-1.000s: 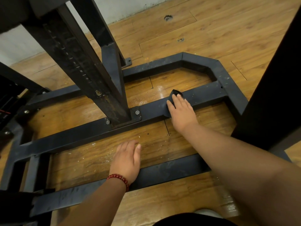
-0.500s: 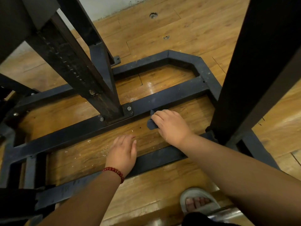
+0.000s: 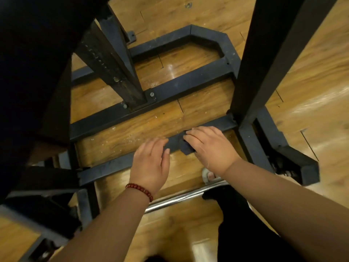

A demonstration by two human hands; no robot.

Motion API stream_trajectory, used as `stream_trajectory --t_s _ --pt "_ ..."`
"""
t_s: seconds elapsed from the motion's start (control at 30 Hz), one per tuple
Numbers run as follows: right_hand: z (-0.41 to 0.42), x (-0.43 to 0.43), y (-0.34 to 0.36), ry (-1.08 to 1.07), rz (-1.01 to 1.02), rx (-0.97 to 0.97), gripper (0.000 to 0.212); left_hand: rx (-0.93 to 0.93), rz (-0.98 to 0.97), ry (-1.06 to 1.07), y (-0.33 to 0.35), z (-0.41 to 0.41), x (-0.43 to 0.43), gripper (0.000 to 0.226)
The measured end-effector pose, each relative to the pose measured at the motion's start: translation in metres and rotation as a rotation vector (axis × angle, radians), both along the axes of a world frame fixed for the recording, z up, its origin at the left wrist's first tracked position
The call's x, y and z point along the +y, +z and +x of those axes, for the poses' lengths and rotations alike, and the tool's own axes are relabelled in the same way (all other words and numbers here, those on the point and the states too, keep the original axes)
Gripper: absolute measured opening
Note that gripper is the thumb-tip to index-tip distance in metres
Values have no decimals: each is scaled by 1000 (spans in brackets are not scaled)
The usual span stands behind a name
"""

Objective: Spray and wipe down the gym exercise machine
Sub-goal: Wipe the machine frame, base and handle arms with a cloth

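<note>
The gym exercise machine (image 3: 188, 80) fills the head view. Its dark steel base frame lies flat on the wooden floor (image 3: 311, 82) and runs from 9 o'clock round to 4 o'clock. Two crossbars span the base: a far crossbar (image 3: 105, 120) just above the centre and a near crossbar (image 3: 113, 165) just below it. Two uprights rise from the frame. One is a slanted post (image 3: 113, 72) with a row of holes at 11 o'clock, and the other is a plain black post (image 3: 273, 53) at 2 o'clock. Three bolts (image 3: 152, 94) show at the foot of the slanted post.

Both bare hands are on the near crossbar, just below the centre. The right hand (image 3: 209, 146) lies palm down with its fingers bent over one dark cloth (image 3: 186, 148). It grips the cloth against the top of the bar, with the fingers pointing toward 9 o'clock; its thumb is hidden. The left hand (image 3: 151, 163), just beside it at 7 o'clock from the cloth, is spread flat and loose and holds nothing. Its fingertips (image 3: 160, 142) rest on the bar and point toward 1 o'clock. A single red bead bracelet (image 3: 139, 191) circles the left wrist.

One chrome bar (image 3: 179, 200) crosses under the forearms at 6 o'clock. The toe of one pale sandal (image 3: 208, 175) shows beneath the right wrist. White specks (image 3: 132, 137) dot the floor between the two crossbars.
</note>
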State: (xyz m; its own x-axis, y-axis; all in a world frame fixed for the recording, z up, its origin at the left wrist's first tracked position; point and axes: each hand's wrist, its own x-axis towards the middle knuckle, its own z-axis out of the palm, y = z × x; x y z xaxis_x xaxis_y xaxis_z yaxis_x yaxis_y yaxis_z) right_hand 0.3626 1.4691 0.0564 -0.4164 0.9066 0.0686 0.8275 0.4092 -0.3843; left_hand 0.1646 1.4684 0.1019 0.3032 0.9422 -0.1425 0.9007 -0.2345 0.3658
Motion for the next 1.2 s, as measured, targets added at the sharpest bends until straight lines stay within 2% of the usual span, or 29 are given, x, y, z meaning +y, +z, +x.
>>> stream_trajectory --t_s 0.33,0.67,0.9,1.03,1.2 --pt "-28 -95 159 -165 7 88 44 -52 6 -162 153 -26 -90 33" --pt "-96 -178 305 -178 -29 146 41 -75 21 -153 311 -84 -166 36" --pt "-148 -193 356 -71 -101 217 44 -50 73 46 349 -121 -208 34" --pt "-170 -195 363 42 -175 279 37 -34 104 199 356 -138 -229 34" --pt "-197 -218 367 16 -300 395 42 -32 116 365 362 -164 -267 36"
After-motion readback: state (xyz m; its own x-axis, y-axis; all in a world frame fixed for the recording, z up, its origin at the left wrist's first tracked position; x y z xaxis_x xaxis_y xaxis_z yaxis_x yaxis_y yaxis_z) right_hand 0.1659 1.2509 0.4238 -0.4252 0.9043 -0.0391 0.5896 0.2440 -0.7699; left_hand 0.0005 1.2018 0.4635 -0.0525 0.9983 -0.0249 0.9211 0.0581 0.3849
